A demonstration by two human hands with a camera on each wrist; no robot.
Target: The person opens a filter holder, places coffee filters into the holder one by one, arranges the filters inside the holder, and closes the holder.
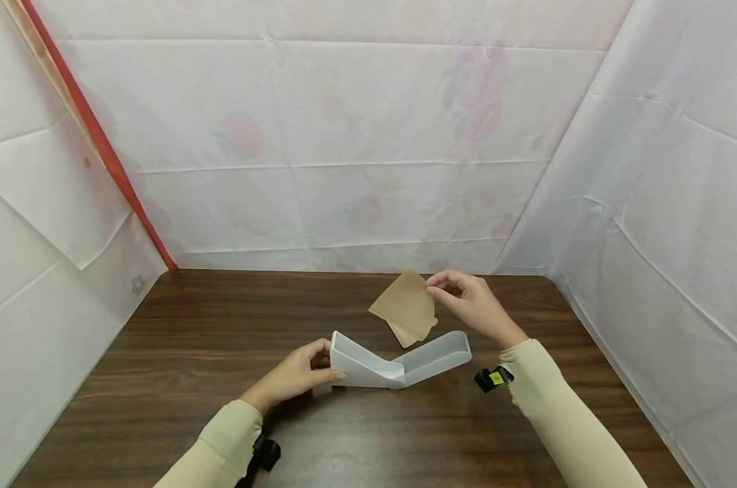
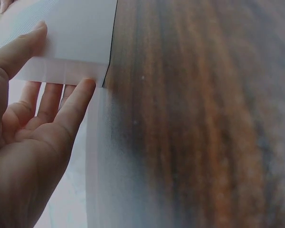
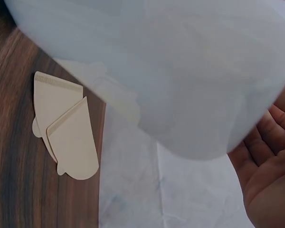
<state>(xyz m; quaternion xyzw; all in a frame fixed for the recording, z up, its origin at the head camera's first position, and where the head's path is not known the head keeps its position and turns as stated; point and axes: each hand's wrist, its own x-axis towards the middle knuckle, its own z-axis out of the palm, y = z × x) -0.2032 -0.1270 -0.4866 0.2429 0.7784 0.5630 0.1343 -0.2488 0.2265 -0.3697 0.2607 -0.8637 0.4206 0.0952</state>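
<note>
A white plastic case (image 1: 368, 367) stands on the table with its hinged, rounded lid (image 1: 438, 354) swung out to the right. My left hand (image 1: 297, 371) grips the case's left end, thumb on the near side; in the left wrist view the fingers (image 2: 78, 102) reach under and around that end. Beyond the case are brown paper coffee filters (image 1: 402, 308), fanned over each other. My right hand (image 1: 471, 301) pinches a filter's right edge between thumb and fingertips. In the right wrist view two filters (image 3: 71, 128) lie on the table, and the lid hides the fingertips.
A dark wood-grain table (image 1: 222, 325) lies beneath both hands. White patterned cloth (image 1: 344, 135) hangs behind it and along both sides, with a red strip (image 1: 109, 152) at the left. Black cameras (image 1: 266, 453) are strapped to both wrists.
</note>
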